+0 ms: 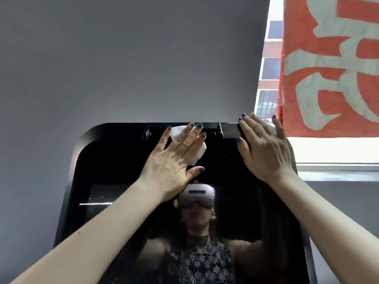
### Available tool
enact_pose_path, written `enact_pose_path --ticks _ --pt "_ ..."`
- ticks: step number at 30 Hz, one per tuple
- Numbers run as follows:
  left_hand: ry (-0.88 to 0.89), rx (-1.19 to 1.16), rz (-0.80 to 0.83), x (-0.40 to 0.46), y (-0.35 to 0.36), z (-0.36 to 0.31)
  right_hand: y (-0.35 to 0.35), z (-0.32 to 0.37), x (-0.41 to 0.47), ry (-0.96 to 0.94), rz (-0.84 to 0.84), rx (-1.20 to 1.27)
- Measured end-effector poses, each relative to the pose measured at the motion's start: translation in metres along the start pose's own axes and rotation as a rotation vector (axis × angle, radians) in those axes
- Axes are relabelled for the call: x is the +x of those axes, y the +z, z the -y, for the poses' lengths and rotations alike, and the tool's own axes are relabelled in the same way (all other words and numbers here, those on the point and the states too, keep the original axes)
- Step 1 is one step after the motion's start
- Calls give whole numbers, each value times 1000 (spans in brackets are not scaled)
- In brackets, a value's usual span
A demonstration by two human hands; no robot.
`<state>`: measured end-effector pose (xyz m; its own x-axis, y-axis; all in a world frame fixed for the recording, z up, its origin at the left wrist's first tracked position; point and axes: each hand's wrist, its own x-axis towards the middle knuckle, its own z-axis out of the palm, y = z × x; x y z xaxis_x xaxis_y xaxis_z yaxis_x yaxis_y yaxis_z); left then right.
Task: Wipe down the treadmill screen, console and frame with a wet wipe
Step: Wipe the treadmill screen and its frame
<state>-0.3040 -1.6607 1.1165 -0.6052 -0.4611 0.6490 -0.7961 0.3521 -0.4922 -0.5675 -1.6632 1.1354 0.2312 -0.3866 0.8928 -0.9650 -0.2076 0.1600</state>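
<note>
The black glossy treadmill screen (114,160) fills the lower middle of the head view and mirrors a person wearing a headset. My left hand (176,158) lies flat with spread, straight fingers near the screen's top edge and presses a white wet wipe (198,155) against the glass. The wipe shows beside and above my fingers. My right hand (264,146) rests flat on the screen's upper right corner, its fingers straight and reaching the top edge.
A grey wall (123,58) rises right behind the screen. To the right is a bright window (270,58) with a red and white banner (332,64) hanging in front of it, and a sill (336,171) below.
</note>
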Motion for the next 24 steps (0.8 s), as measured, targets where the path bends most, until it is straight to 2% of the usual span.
enact_pose_path --ticks 5,11,16,20,24 --pt "-102 -49 19 -9 -1 0 0 0 0 -6 4 7" --pt "-85 -143 120 30 -13 -39 -1 -3 -1 -17 39 32" --pt "-186 -233 112 16 -27 -15 -8 -4 3 22 88 126" --pt "-263 -362 169 36 -47 0 -8 2 15 38 88 275" --pt "-256 -411 16 46 -41 -1 1 10 24 56 51 352"
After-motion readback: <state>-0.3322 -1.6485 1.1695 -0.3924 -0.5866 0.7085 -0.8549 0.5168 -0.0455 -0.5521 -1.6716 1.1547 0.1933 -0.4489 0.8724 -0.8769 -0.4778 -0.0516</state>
